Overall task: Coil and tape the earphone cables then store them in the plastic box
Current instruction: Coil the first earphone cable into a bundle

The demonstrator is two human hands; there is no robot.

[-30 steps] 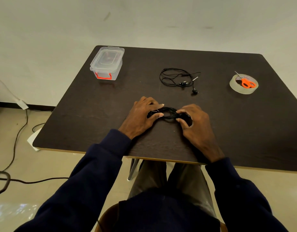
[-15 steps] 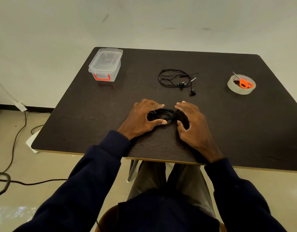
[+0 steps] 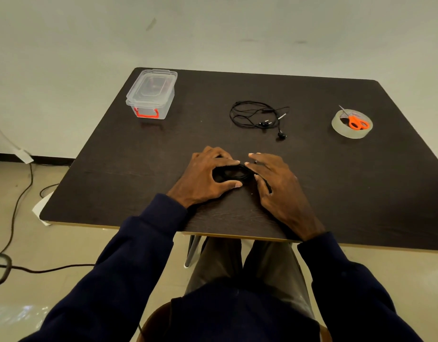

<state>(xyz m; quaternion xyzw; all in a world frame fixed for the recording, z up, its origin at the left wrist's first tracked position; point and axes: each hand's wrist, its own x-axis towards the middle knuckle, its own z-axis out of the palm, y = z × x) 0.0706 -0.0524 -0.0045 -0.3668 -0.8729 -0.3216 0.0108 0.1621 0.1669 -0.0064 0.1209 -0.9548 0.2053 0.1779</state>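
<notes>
A coiled black earphone cable (image 3: 231,173) lies on the dark table (image 3: 139,156) near its front edge. My left hand (image 3: 208,176) curls around the coil's left side, thumb and fingers on it. From the right, my right hand (image 3: 277,181) has its fingertips on the coil, covering that end. A second black earphone (image 3: 257,116) lies loosely tangled further back at the table's middle. The clear plastic box (image 3: 151,95), lid closed, red handle in front, stands at the back left. A roll of clear tape (image 3: 351,124) sits at the right.
Small orange-handled scissors (image 3: 357,122) rest on top of the tape roll. Black cables run over the floor at the left. My legs and a chair are below the table's front edge.
My right hand has slid a little forward along the coil, and its fingers now meet the left hand's fingertips. The coil stays on the table between both hands.
</notes>
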